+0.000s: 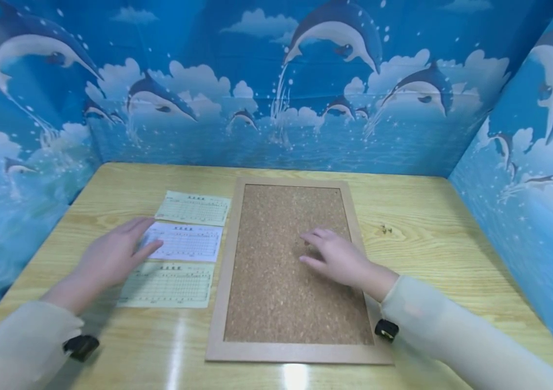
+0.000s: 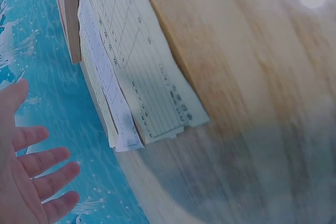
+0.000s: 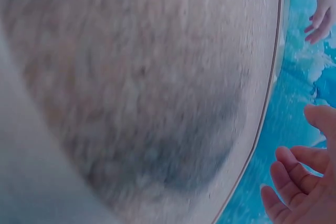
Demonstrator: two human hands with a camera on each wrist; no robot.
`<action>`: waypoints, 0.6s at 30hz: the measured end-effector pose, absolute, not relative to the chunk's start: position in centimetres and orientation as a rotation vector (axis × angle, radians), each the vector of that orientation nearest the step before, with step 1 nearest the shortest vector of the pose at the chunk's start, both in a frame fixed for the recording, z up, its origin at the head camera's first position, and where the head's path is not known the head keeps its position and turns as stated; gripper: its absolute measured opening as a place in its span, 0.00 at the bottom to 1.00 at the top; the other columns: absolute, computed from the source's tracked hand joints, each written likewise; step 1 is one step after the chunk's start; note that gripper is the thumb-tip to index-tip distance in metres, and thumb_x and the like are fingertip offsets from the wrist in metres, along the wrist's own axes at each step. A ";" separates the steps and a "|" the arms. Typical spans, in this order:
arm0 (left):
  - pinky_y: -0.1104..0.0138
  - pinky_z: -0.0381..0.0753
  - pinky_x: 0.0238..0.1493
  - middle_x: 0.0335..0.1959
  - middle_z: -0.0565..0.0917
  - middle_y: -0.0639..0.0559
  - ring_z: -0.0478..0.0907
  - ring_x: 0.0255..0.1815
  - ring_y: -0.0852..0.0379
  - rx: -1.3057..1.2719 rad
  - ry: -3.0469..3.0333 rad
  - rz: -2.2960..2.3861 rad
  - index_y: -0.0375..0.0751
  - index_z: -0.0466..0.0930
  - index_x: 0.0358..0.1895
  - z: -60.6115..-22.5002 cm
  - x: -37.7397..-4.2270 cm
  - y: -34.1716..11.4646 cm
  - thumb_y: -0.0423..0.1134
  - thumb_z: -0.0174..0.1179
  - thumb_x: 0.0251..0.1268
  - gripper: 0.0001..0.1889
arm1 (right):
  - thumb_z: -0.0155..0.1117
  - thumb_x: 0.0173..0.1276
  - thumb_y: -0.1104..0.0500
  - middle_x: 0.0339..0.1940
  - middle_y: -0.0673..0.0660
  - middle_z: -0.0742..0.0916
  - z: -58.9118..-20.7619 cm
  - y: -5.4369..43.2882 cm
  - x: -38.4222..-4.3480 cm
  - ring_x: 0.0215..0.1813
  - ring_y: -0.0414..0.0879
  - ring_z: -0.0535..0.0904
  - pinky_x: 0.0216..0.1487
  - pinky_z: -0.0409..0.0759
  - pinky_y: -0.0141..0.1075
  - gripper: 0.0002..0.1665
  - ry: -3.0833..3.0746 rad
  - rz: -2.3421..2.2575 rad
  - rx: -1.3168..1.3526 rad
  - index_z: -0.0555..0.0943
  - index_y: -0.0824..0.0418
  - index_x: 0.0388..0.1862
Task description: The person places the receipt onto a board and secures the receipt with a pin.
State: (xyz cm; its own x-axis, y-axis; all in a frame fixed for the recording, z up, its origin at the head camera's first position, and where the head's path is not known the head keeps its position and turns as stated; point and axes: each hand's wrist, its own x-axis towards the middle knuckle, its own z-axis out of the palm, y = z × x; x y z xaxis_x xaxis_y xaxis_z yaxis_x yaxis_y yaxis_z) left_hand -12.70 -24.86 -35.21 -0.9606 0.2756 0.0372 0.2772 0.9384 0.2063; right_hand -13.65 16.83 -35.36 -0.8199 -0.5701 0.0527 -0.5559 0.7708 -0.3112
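Note:
A cork board (image 1: 291, 303) in a pale wooden frame lies flat on the table. To its left, three printed slips are laid in a column: a green slip (image 1: 195, 208) at the back, a white slip (image 1: 188, 242) in the middle and another green slip (image 1: 169, 287) nearest me. My left hand (image 1: 112, 254) hovers by the left ends of the slips, its fingers spread and holding nothing, as the left wrist view also shows. Over the cork, right of its middle, my right hand (image 1: 337, 257) hangs with relaxed, slightly bent fingers and nothing in them.
Several small brass-coloured pins (image 1: 386, 229) lie on the table (image 1: 417, 260) to the right of the board. A blue curtain (image 1: 266, 81) printed with dolphins and clouds encloses the table at the back and both sides. A black wrist strap (image 1: 386, 330) sits at my right sleeve.

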 end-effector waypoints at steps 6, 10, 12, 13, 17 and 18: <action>0.38 0.62 0.54 0.61 0.66 0.27 0.63 0.59 0.27 -0.446 -3.087 -0.343 0.29 0.63 0.65 -35.4 -12.3 -25.4 0.55 0.48 0.70 0.33 | 0.60 0.66 0.47 0.54 0.57 0.80 -35.5 15.3 -13.2 0.56 0.51 0.74 0.57 0.72 0.45 0.29 2.863 -0.466 -0.934 0.74 0.62 0.60; 0.38 0.63 0.54 0.59 0.68 0.26 0.64 0.58 0.27 -0.427 -3.095 -0.321 0.29 0.65 0.64 -35.6 -12.1 -25.7 0.54 0.50 0.69 0.32 | 0.60 0.66 0.47 0.55 0.56 0.79 -35.6 14.4 -13.0 0.56 0.50 0.74 0.57 0.71 0.45 0.29 2.828 -0.464 -0.945 0.74 0.61 0.61; 0.38 0.63 0.53 0.59 0.68 0.26 0.64 0.58 0.27 -0.411 -3.099 -0.313 0.29 0.65 0.63 -35.6 -12.0 -25.8 0.54 0.50 0.69 0.32 | 0.60 0.66 0.47 0.52 0.55 0.80 -35.6 14.0 -12.8 0.54 0.49 0.75 0.56 0.72 0.44 0.29 2.809 -0.481 -0.961 0.74 0.61 0.61; 0.38 0.63 0.53 0.59 0.68 0.26 0.64 0.58 0.27 -0.402 -3.102 -0.311 0.29 0.65 0.63 -35.6 -11.9 -25.9 0.54 0.50 0.69 0.32 | 0.60 0.66 0.47 0.52 0.55 0.80 -35.6 13.8 -12.8 0.54 0.48 0.75 0.56 0.72 0.44 0.29 2.799 -0.489 -0.972 0.74 0.61 0.61; 0.37 0.65 0.51 0.59 0.69 0.27 0.65 0.57 0.27 -0.383 -3.108 -0.323 0.29 0.66 0.63 -35.6 -11.8 -26.1 0.54 0.49 0.69 0.32 | 0.59 0.67 0.46 0.48 0.54 0.81 -35.5 13.0 -12.7 0.50 0.46 0.77 0.53 0.74 0.41 0.29 2.768 -0.498 -1.014 0.74 0.61 0.61; 0.37 0.65 0.51 0.58 0.69 0.27 0.65 0.57 0.27 -0.384 -3.110 -0.328 0.28 0.66 0.63 -35.6 -11.8 -26.1 0.54 0.49 0.69 0.32 | 0.59 0.67 0.46 0.48 0.53 0.82 -35.5 12.7 -12.7 0.49 0.45 0.77 0.52 0.74 0.40 0.29 2.765 -0.491 -1.025 0.74 0.61 0.61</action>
State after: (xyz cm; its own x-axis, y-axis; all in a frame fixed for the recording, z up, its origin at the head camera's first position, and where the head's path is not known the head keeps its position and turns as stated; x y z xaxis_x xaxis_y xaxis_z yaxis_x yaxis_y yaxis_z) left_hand -11.76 -26.15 -35.61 -0.9703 0.2413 0.0163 0.2394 0.9487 0.2065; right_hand -12.65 12.75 -35.51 -0.7547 -0.6555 -0.0284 -0.6057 0.7127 -0.3538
